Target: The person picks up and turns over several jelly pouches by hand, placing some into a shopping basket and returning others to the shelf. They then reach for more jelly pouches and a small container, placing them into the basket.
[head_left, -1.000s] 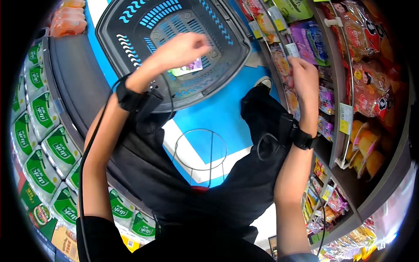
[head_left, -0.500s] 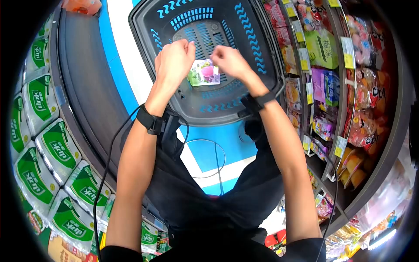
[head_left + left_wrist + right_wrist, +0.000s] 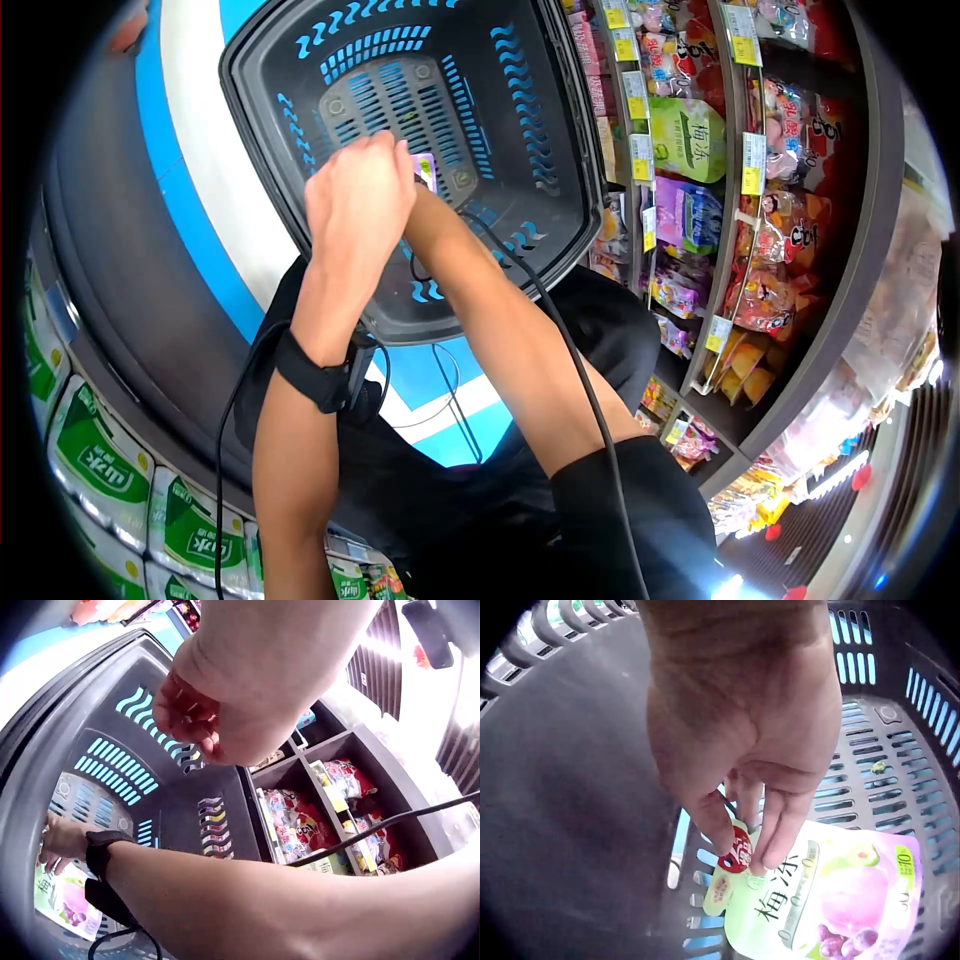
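Note:
My left hand (image 3: 360, 195) hovers over the basket (image 3: 330, 240), its back to the head camera. In the left wrist view the fingers of that hand (image 3: 232, 712) hang loosely curled around nothing. Low inside the basket, my right hand (image 3: 746, 742) pinches one end of a green-and-pink jelly pouch (image 3: 847, 892) beside a round red label (image 3: 736, 851). The pouch has fruit pictures and dark lettering and lies over the slotted bottom. From the head camera the right hand is hidden behind the left, and only a strip of the pouch (image 3: 425, 168) shows.
At the right, shelves hold bagged sweets (image 3: 785, 220), a green pouch (image 3: 688, 138) and a purple pouch (image 3: 687, 215) behind price tags (image 3: 752, 163). White-and-green packs (image 3: 105, 452) stand at the lower left. A black cable (image 3: 590, 410) runs over the right arm.
My right hand has come from beside the shelves into the basket, down to the jelly pouch. The left hand has shifted left and now overlaps it. The head view has swung around.

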A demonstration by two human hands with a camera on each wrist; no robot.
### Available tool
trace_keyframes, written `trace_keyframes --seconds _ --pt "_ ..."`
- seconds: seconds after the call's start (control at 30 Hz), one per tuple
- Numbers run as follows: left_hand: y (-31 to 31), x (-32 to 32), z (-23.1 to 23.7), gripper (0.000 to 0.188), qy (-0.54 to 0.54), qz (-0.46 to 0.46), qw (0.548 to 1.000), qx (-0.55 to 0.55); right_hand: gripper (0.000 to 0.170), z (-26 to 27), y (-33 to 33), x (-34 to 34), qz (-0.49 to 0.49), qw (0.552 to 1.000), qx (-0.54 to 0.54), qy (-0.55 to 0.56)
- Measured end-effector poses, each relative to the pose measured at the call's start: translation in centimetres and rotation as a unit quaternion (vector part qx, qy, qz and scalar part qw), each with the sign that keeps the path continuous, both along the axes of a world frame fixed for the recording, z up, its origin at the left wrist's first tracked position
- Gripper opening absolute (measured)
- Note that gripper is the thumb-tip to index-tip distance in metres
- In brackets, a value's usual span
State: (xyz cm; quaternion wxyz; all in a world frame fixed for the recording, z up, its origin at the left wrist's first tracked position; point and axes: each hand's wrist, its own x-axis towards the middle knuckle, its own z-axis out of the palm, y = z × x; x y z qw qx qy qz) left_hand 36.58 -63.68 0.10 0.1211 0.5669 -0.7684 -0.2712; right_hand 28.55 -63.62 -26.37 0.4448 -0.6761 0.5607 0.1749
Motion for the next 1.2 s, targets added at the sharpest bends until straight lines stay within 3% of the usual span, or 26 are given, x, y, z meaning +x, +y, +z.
trace_keyframes --seconds 0.27,0.47,0.53,0.6,0.67,0.73,0.77,0.87,0.9,0.97,1.03,1.13,1.2 --pt "-1.1 -0.6 0.4 0.031 -0.015 -0.019 0.999 0.023 0.025 2.6 -1.0 -0.4 0.002 1.0 -0.029 0.001" --pt "-1.0 -1.1 0.7 0.032 0.004 -0.018 1.0 -0.022 0.024 9.6 -0.4 -6.2 0.008 0.999 -0.048 0.017" --pt "-1.0 -1.2 1.0 0.029 -0.035 -0.036 0.998 0.048 0.02 11.3 0.5 -9.4 0.021 0.997 -0.059 0.033" --pt "-0.2 -1.2 0.1 0.037 0.052 -0.096 0.994 0.023 0.018 13.4 2.4 -13.0 -0.094 0.984 -0.14 -0.065" --pt "0.6 -1.3 0.1 0.059 0.11 -0.156 0.982 0.004 0.011 18.7 4.9 -14.7 -0.215 0.932 -0.213 -0.2" --pt "1.4 -1.8 0.8 0.084 0.143 -0.218 0.965 -0.004 0.007 25.8 7.5 -14.7 -0.348 0.873 -0.172 -0.295" --pt "2.0 -2.1 0.8 0.09 0.144 -0.205 0.968 0.002 0.007 28.8 8.9 -14.6 -0.381 0.836 -0.179 -0.352" --pt "4.3 -3.6 2.4 0.083 0.288 -0.218 0.932 0.022 0.009 36.5 13.8 -14.1 -0.429 0.737 -0.212 -0.478" --pt "5.4 -4.2 3.4 0.063 0.329 -0.207 0.921 0.019 0.01 38.4 15.6 -14.1 -0.443 0.721 -0.223 -0.484" --pt "7.5 -5.3 4.1 0.047 0.333 -0.21 0.918 0.054 0.008 41.3 18.9 -14.0 -0.472 0.669 -0.264 -0.51" --pt "10.0 -6.7 5.6 0.024 0.354 -0.218 0.905 0.092 0.01 42.2 21.8 -15.2 -0.494 0.627 -0.283 -0.532" --pt "13.2 -7.9 4.7 0.02 0.357 -0.195 0.885 0.227 0.02 40.9 24.9 -18.6 -0.593 0.572 -0.391 -0.41" --pt "14.4 -8.3 5.7 0.02 0.284 -0.239 0.911 0.182 0.025 38.4 26.2 -21.9 -0.699 0.455 -0.408 -0.37"
